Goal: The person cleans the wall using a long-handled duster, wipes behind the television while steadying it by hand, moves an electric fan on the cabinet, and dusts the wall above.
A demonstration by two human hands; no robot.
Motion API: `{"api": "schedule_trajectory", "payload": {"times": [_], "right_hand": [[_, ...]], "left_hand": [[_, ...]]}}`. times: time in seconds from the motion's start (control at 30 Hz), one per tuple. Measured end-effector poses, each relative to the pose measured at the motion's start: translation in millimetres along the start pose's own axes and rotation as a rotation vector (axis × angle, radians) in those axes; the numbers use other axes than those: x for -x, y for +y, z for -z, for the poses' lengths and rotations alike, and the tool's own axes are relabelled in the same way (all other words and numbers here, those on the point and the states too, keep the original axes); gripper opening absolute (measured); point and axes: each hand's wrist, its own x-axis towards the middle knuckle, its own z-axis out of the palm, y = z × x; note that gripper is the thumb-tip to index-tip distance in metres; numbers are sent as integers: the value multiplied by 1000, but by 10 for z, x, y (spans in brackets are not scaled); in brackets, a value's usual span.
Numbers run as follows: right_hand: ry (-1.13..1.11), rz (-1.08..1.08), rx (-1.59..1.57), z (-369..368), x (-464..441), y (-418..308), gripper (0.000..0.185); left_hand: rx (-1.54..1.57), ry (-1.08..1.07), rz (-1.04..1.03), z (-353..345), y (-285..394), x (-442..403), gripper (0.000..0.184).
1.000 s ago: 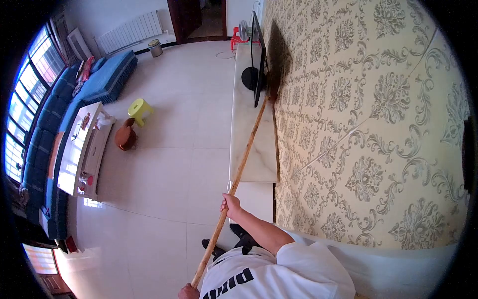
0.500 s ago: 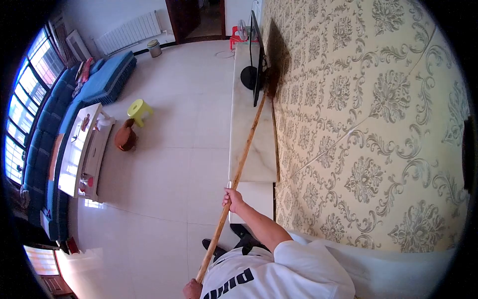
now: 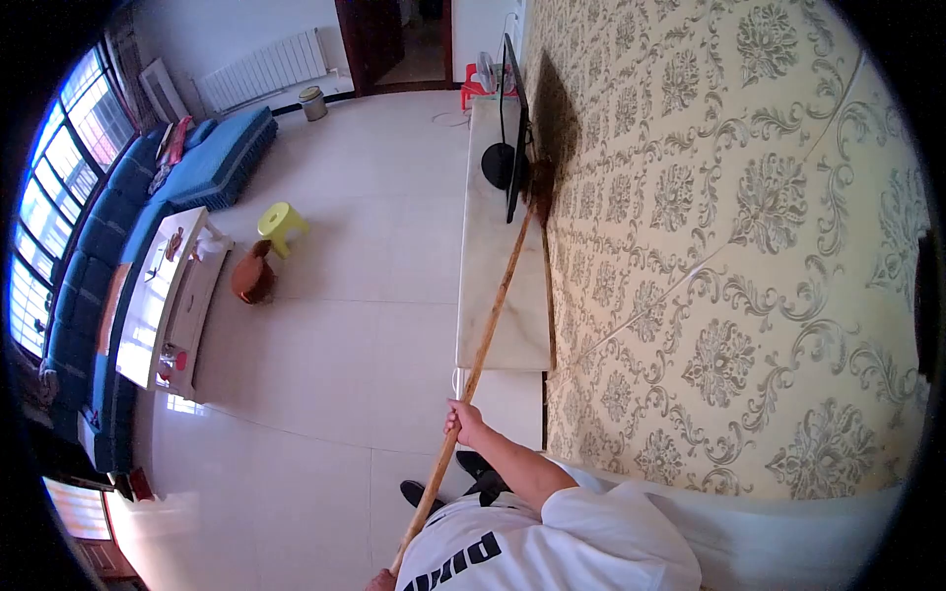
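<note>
A long wooden pole runs slantwise from the bottom of the view up to the wall. My right hand is wrapped round it partway along. Round its near end closes my left hand, partly cut off by the view's lower edge. At the far end is a reddish-brown, brush-like head, behind the flat black screen and against the patterned wall; its exact kind is unclear. The screen, with its round black base, stands on a long pale marble-look cabinet top.
A red stool with a fan is beyond the cabinet. To the left are a yellow stool, a brown rounded object, a white coffee table and a blue sofa. A lidded bin stands near the radiator.
The pole and both my hands have drawn back toward my body. The brown head shows a little more beside the screen. My view has shifted slightly.
</note>
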Motion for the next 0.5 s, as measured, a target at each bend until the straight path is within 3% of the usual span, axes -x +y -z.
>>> {"api": "schedule_trajectory", "payload": {"times": [0.4,0.5], "right_hand": [[-314,-102,-50,-131,-47,-220,33],[-308,-100,-51,-97,-81,-297,31]], "left_hand": [[56,30,-122,-101,-20,-282,23],[85,56,-171,-198,-51,-366,23]]}}
